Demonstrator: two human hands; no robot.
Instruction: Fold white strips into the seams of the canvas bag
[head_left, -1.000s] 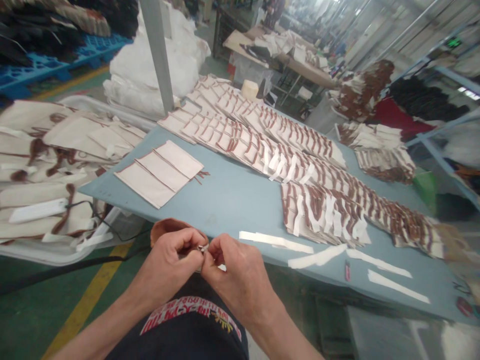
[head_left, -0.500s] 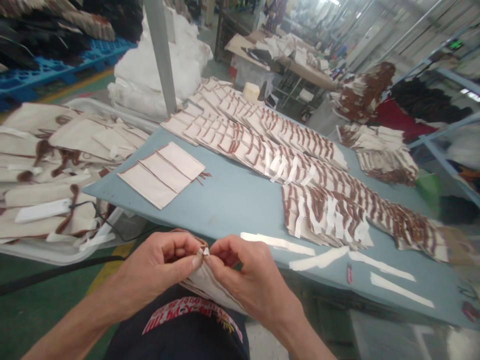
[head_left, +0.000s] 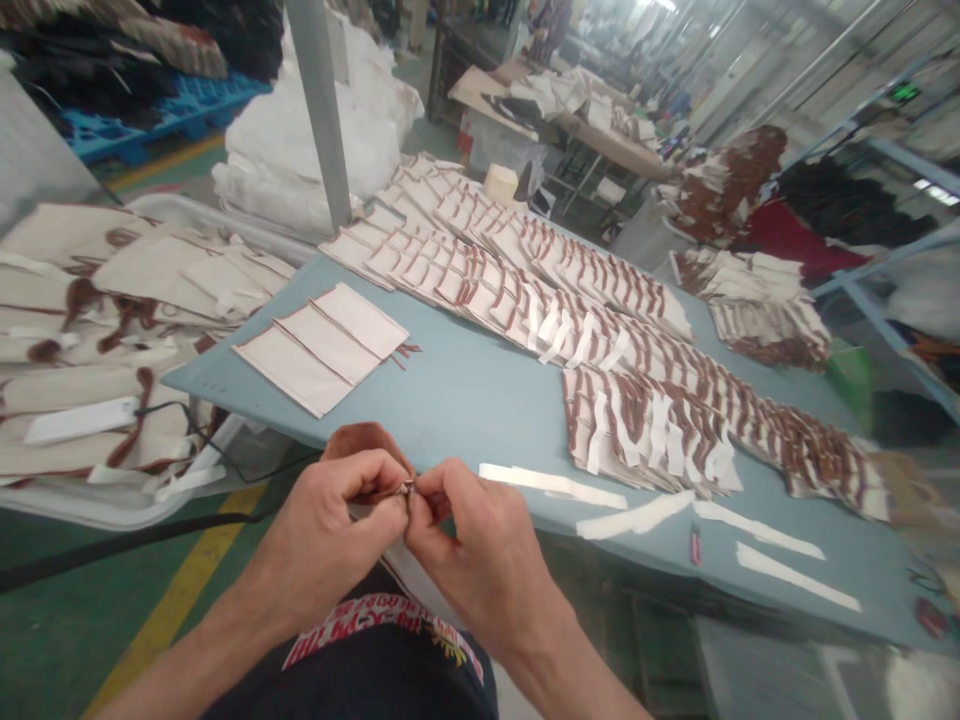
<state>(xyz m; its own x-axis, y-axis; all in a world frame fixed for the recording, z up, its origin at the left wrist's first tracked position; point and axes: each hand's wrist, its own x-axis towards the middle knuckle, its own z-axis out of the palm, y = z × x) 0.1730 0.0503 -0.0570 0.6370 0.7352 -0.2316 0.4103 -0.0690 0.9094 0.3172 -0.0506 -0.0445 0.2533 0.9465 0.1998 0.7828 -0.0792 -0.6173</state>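
Close in front of my body, both hands pinch the edge of a cream fabric piece with brown trim (head_left: 367,438). My left hand (head_left: 341,525) is closed on it, thumb and forefinger meeting at the edge. From the other side my right hand (head_left: 472,540) pinches the same edge, its fingertips touching those of the left. A small, shiny bit shows between the fingertips, too small to make out. Most of the fabric is hidden behind the hands. On the blue-grey table (head_left: 442,400) beyond lies a flat cream panel (head_left: 322,345) with brown lines.
Overlapping rows of cream-and-brown panels (head_left: 480,275) cover the table's far side. White strips (head_left: 551,487) and a small pink-red tool (head_left: 696,545) lie near the front edge. A white bin (head_left: 135,515) of fabric pieces stands at left, beside a grey post (head_left: 319,110).
The brown part of the held piece now stands up higher behind my left hand. Both hands have turned slightly, staying pinched at the same edge.
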